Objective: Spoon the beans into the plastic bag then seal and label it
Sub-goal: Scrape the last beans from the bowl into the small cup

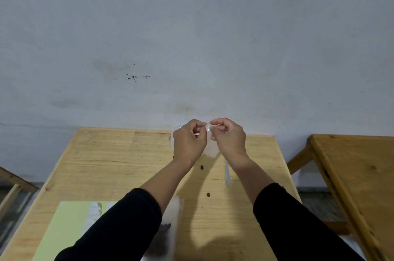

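Note:
Both my hands are raised over the far part of the wooden table. My left hand and my right hand pinch the top edge of a clear plastic bag, fingertips nearly touching; the bag hangs between and behind them and is mostly hidden. A white plastic spoon lies on the table under my right wrist. A clear container of dark beans stands near the front edge, partly behind my left sleeve. A few loose beans lie on the tabletop.
A pale green sheet with white labels lies at the front left of the table. A second wooden table stands to the right, a wooden frame to the left. A grey wall rises just behind the table.

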The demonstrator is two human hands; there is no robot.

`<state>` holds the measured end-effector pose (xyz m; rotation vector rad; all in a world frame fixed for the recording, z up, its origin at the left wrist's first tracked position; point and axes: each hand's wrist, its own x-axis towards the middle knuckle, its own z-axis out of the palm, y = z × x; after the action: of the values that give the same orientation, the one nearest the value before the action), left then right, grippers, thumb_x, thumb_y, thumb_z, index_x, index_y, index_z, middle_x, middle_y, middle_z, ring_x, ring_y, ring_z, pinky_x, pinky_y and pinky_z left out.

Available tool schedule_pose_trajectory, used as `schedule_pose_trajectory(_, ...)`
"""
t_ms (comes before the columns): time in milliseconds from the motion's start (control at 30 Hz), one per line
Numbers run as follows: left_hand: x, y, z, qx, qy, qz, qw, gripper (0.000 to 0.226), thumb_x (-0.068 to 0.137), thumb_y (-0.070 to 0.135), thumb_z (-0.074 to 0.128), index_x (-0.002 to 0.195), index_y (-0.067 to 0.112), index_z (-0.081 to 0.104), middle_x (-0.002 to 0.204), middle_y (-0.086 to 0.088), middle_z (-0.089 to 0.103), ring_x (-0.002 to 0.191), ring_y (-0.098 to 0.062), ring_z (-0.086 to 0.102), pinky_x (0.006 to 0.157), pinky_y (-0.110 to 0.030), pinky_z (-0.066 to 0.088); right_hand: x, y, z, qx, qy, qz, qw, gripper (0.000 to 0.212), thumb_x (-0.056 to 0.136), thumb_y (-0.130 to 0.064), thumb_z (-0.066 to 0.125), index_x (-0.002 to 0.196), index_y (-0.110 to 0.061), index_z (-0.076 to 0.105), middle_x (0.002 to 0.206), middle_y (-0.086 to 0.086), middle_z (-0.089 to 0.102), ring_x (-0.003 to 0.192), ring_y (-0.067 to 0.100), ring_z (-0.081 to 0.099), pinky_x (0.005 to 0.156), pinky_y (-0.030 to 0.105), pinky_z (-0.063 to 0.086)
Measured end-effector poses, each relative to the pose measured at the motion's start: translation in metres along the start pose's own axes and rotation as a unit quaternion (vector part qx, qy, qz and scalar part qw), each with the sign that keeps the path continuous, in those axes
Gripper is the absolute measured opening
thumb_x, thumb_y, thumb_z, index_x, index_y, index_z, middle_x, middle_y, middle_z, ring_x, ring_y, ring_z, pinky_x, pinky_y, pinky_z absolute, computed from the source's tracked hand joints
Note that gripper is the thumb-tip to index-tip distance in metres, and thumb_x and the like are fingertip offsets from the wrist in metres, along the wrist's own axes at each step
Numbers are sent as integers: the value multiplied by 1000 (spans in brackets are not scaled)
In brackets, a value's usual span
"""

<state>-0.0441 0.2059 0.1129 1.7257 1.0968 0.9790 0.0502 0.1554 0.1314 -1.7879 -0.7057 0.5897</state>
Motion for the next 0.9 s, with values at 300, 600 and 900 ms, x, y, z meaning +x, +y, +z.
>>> schedule_pose_trajectory(300, 16, 9, -4, 40, 70, -14, 997, 16, 87, 13, 53, 92, 16, 68, 83, 9, 66, 72, -8, 62, 65, -1, 37, 0, 6, -1, -89, 54, -39, 994, 29, 82, -3, 51, 85, -21, 74, 81, -2, 66, 68, 6, 56, 68, 11, 42)
schedule_pose_trajectory(600, 2, -13, -26, -29, -161, 32, 986, 54, 71, 31, 80, 120, 32, 57, 117, 19, 60, 103, 7, 56, 82, -6, 45, 3, 4, -16, -52, -63, -25, 996, 30, 90, -8, 52, 99, -28, 71, 97, 3, 63, 69, 12, 64, 68, 17, 48)
schedule_pose_trajectory(900, 14, -33, -34, 122, -303, 178, 928, 128, 53, 42, 87, 149, 25, 3, 150, 15, 18, 137, 4, 18, 106, -7, 19, -5, 1, -10, -18, -191, -28, 981, 28, 89, -7, 56, 95, -30, 71, 86, -3, 63, 66, 8, 62, 72, 15, 50)
